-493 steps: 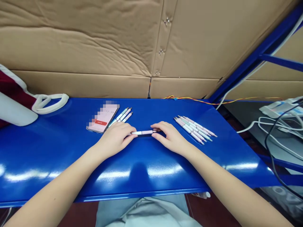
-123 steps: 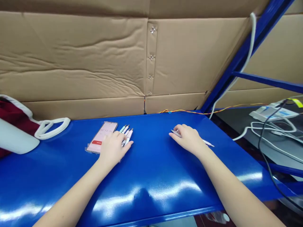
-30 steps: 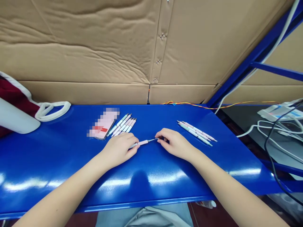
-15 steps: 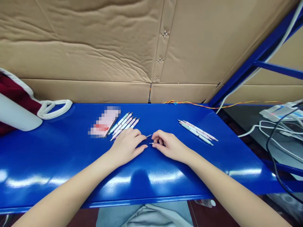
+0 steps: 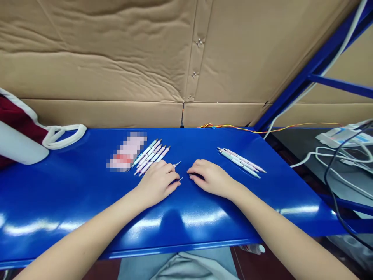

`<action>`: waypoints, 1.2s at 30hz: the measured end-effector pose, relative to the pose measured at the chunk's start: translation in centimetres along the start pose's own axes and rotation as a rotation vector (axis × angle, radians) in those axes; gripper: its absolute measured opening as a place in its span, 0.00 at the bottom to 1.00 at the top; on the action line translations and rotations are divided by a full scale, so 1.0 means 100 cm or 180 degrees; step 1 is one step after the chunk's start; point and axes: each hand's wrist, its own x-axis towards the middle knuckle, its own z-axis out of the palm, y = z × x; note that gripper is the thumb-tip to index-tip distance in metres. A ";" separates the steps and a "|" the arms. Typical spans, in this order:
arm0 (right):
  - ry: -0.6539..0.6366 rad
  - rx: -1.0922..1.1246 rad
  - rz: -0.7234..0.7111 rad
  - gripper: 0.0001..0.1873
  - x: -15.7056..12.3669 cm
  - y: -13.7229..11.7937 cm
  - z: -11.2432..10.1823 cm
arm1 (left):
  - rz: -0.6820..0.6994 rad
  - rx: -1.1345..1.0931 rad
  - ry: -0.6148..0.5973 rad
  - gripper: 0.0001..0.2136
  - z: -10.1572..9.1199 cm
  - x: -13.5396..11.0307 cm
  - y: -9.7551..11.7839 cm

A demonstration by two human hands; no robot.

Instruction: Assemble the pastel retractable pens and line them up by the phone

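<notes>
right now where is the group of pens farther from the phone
In the head view, those pens lie right of centre on the blue table, just to the right of the right hand and slightly beyond it.

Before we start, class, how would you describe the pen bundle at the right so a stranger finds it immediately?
On the blue table, find the person's right hand. Beyond it, farther right, lies a slanted bundle of pale pens. Its dark tips point back and left, whereas the other pens, beside the pink pixelated rectangle, point back and right.
</notes>
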 end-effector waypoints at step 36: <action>0.1233 -0.0298 -0.0384 0.05 0.002 -0.014 -0.001 | -0.0150 -0.0105 0.0056 0.09 -0.033 -0.016 -0.012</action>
